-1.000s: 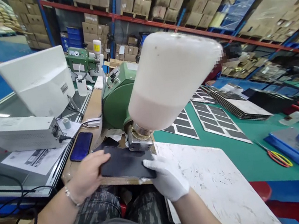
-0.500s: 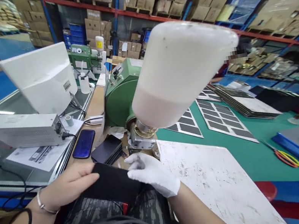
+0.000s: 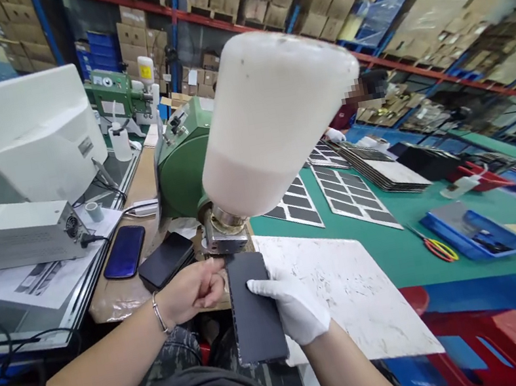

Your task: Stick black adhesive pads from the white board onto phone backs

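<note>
Dark panel under the glue head, both hands on it.

We couldn't see the nozzle tip, hidden behind the big white bottle (image 3: 274, 117) and its metal fitting. Our right hand (image 3: 294, 306) in a white glove pinched the dark panel (image 3: 253, 307) along its right edge; our bare left hand (image 3: 194, 291) curled closed on its upper left edge. The panel was flat, matte black, long, and overhung the white board (image 3: 355, 289).

flat black rectangular panel (image 3: 255, 310), white cloth glove (image 3: 294, 306), green metal machine body (image 3: 181, 166), milky white plastic jug (image 3: 269, 118), camo-pattern trousers (image 3: 177, 357), teal-green table mat (image 3: 397, 248)
</note>
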